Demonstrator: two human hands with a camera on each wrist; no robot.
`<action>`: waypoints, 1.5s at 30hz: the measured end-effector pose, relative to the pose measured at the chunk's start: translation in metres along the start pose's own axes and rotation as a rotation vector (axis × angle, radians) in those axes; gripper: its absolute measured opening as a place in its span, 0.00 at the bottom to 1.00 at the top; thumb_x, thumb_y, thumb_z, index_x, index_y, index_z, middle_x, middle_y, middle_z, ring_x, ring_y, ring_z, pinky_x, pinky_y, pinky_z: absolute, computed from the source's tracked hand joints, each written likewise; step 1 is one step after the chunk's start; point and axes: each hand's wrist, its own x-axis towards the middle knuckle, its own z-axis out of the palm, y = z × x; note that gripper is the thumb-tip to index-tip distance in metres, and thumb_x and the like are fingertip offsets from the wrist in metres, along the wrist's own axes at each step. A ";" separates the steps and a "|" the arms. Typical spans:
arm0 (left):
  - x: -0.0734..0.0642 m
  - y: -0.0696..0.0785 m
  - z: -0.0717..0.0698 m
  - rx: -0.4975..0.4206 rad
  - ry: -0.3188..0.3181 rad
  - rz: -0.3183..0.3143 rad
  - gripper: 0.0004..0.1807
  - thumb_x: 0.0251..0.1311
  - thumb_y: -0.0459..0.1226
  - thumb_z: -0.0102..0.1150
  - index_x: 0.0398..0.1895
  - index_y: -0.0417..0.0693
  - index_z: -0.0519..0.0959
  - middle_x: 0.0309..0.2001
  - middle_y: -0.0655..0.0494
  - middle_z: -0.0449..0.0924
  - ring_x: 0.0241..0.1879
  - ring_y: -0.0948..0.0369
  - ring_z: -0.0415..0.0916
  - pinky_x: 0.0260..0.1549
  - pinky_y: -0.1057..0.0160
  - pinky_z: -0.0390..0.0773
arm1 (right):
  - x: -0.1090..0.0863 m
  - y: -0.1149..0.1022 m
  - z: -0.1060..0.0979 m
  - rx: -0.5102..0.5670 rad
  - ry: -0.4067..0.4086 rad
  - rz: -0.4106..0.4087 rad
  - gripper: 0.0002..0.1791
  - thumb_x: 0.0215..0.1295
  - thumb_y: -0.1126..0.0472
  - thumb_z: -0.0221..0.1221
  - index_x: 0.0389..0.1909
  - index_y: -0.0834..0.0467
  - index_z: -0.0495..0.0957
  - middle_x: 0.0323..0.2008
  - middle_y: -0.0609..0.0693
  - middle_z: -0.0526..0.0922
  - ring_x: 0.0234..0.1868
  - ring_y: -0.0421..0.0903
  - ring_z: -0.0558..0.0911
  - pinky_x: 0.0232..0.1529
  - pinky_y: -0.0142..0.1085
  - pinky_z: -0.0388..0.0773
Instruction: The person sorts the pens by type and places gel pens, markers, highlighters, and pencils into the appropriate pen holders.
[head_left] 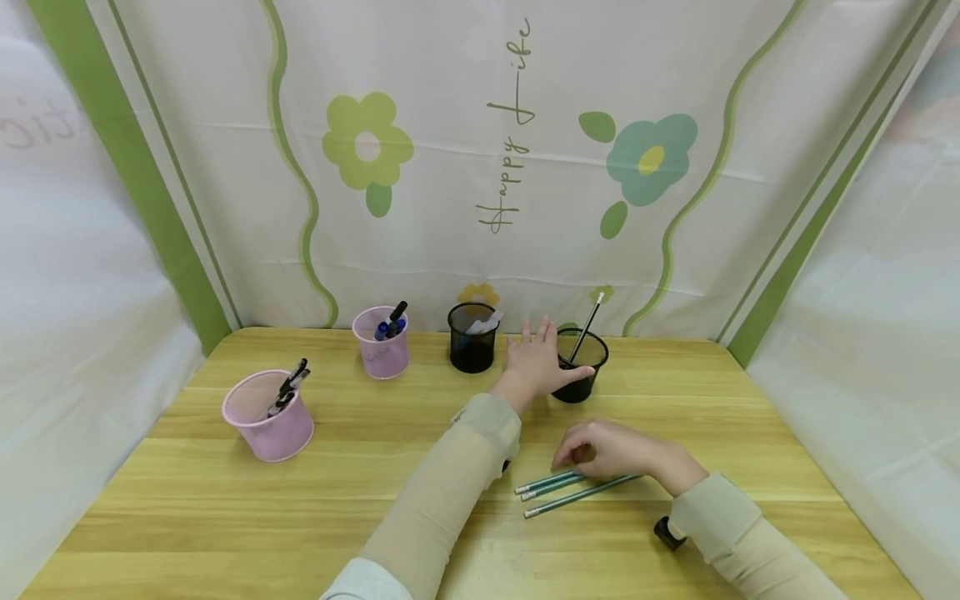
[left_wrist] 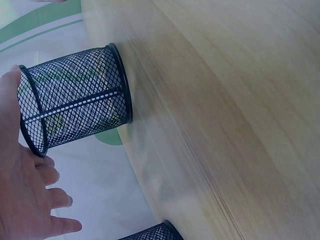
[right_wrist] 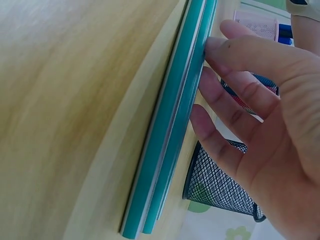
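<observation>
My left hand (head_left: 534, 367) is at a black mesh cup (head_left: 576, 388), its fingers spread along the left side and its thumb across the front near the rim. In the left wrist view, the thumb and index finger of that hand (left_wrist: 22, 185) lie by the rim of the upright cup (left_wrist: 75, 97). One dark pencil (head_left: 587, 329) leans inside, eraser end up. My right hand (head_left: 618, 448) is low over three green pencils (head_left: 573, 497) on the table. Close up, the loosely bent fingertips (right_wrist: 200, 112) of this hand (right_wrist: 280, 115) are right at the edge of the green pencils (right_wrist: 167, 120).
Left of the black cup stands another black mesh cup (head_left: 472, 350) with whitish items. Farther left are a pink cup (head_left: 385, 358) with blue and black pens and a larger pink cup (head_left: 279, 437) with black pens. A printed curtain (head_left: 450, 167) hangs behind the wooden table (head_left: 225, 517).
</observation>
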 end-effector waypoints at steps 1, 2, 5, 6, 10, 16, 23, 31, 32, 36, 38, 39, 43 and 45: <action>0.000 0.000 0.000 0.000 0.000 0.000 0.62 0.58 0.80 0.36 0.84 0.48 0.45 0.83 0.52 0.41 0.80 0.45 0.41 0.73 0.39 0.54 | 0.000 0.000 0.000 -0.002 0.001 0.000 0.15 0.65 0.75 0.64 0.46 0.55 0.89 0.43 0.43 0.87 0.37 0.35 0.80 0.39 0.32 0.82; 0.000 0.000 0.000 0.000 0.001 -0.001 0.62 0.58 0.80 0.36 0.84 0.48 0.45 0.83 0.52 0.41 0.80 0.45 0.41 0.73 0.39 0.54 | 0.000 0.000 0.000 -0.005 0.003 0.001 0.15 0.65 0.75 0.64 0.46 0.55 0.89 0.42 0.43 0.87 0.37 0.34 0.80 0.39 0.32 0.81; 0.001 0.000 0.000 0.001 0.001 -0.004 0.62 0.58 0.80 0.35 0.84 0.49 0.44 0.83 0.52 0.41 0.80 0.45 0.40 0.73 0.40 0.54 | 0.001 0.001 0.001 -0.011 0.006 0.011 0.16 0.64 0.76 0.63 0.46 0.55 0.89 0.41 0.42 0.86 0.35 0.34 0.78 0.37 0.32 0.81; 0.001 0.000 0.000 0.002 0.001 -0.005 0.62 0.58 0.80 0.35 0.84 0.49 0.44 0.83 0.52 0.41 0.80 0.45 0.40 0.73 0.40 0.54 | 0.001 0.001 0.001 -0.013 0.007 0.014 0.16 0.64 0.76 0.63 0.46 0.55 0.89 0.40 0.42 0.85 0.35 0.34 0.78 0.37 0.32 0.80; 0.000 0.001 0.000 0.008 -0.004 -0.009 0.62 0.58 0.80 0.35 0.84 0.49 0.43 0.83 0.53 0.40 0.80 0.45 0.40 0.73 0.40 0.53 | 0.002 0.001 0.002 -0.028 0.004 0.025 0.17 0.62 0.77 0.63 0.46 0.56 0.89 0.38 0.42 0.84 0.34 0.34 0.77 0.35 0.31 0.80; 0.000 0.001 0.000 0.018 -0.001 -0.009 0.62 0.58 0.80 0.35 0.84 0.49 0.43 0.83 0.53 0.40 0.80 0.45 0.40 0.73 0.39 0.54 | 0.003 0.001 0.004 -0.057 -0.004 0.031 0.19 0.62 0.77 0.63 0.48 0.56 0.89 0.39 0.41 0.83 0.33 0.33 0.76 0.34 0.29 0.78; 0.001 0.001 0.002 0.021 0.008 -0.017 0.62 0.57 0.81 0.35 0.84 0.50 0.44 0.83 0.54 0.41 0.80 0.46 0.41 0.73 0.40 0.54 | 0.003 -0.001 0.004 -0.082 -0.018 0.021 0.23 0.60 0.79 0.61 0.51 0.55 0.88 0.39 0.41 0.82 0.32 0.33 0.74 0.33 0.28 0.77; 0.002 0.001 0.002 0.016 0.005 -0.012 0.62 0.58 0.81 0.35 0.85 0.50 0.43 0.83 0.53 0.40 0.80 0.46 0.42 0.73 0.39 0.54 | 0.002 -0.001 0.005 -0.087 -0.008 0.026 0.26 0.58 0.80 0.61 0.53 0.55 0.87 0.40 0.41 0.82 0.32 0.33 0.73 0.33 0.28 0.76; 0.002 0.001 0.002 0.015 0.006 -0.012 0.62 0.58 0.81 0.35 0.85 0.50 0.43 0.83 0.54 0.40 0.80 0.46 0.42 0.73 0.39 0.54 | 0.002 0.000 0.005 -0.085 -0.005 0.025 0.26 0.57 0.80 0.61 0.54 0.55 0.87 0.40 0.41 0.82 0.32 0.33 0.73 0.33 0.28 0.76; 0.002 0.001 0.003 0.019 0.011 -0.014 0.62 0.57 0.81 0.34 0.84 0.50 0.45 0.83 0.54 0.41 0.80 0.46 0.42 0.73 0.40 0.54 | 0.002 0.001 0.005 -0.083 0.007 0.020 0.27 0.57 0.81 0.61 0.54 0.55 0.87 0.40 0.42 0.82 0.33 0.33 0.73 0.33 0.29 0.76; 0.002 0.001 0.003 0.020 0.014 -0.013 0.62 0.57 0.81 0.35 0.84 0.50 0.45 0.83 0.54 0.41 0.80 0.46 0.42 0.73 0.40 0.54 | 0.002 0.001 0.005 -0.090 0.013 0.014 0.27 0.57 0.81 0.61 0.53 0.55 0.87 0.40 0.42 0.82 0.32 0.33 0.73 0.32 0.28 0.75; 0.002 0.000 0.003 0.018 0.015 -0.012 0.62 0.57 0.81 0.35 0.84 0.50 0.45 0.83 0.54 0.41 0.80 0.46 0.42 0.73 0.40 0.54 | 0.002 0.001 0.005 -0.093 0.015 0.012 0.27 0.57 0.81 0.60 0.53 0.55 0.87 0.40 0.42 0.81 0.32 0.32 0.72 0.32 0.28 0.75; 0.002 0.001 0.004 0.010 0.018 -0.012 0.62 0.57 0.81 0.35 0.84 0.50 0.45 0.83 0.53 0.42 0.80 0.46 0.42 0.73 0.39 0.54 | 0.002 0.001 0.005 -0.102 0.020 0.008 0.27 0.56 0.81 0.60 0.52 0.55 0.87 0.39 0.43 0.81 0.31 0.32 0.71 0.31 0.28 0.74; 0.002 0.001 0.004 0.007 0.019 -0.013 0.62 0.58 0.81 0.36 0.84 0.50 0.46 0.83 0.53 0.42 0.80 0.46 0.42 0.73 0.39 0.54 | 0.002 0.001 0.005 -0.103 0.018 0.011 0.27 0.56 0.81 0.60 0.52 0.55 0.87 0.38 0.42 0.80 0.31 0.32 0.71 0.31 0.28 0.73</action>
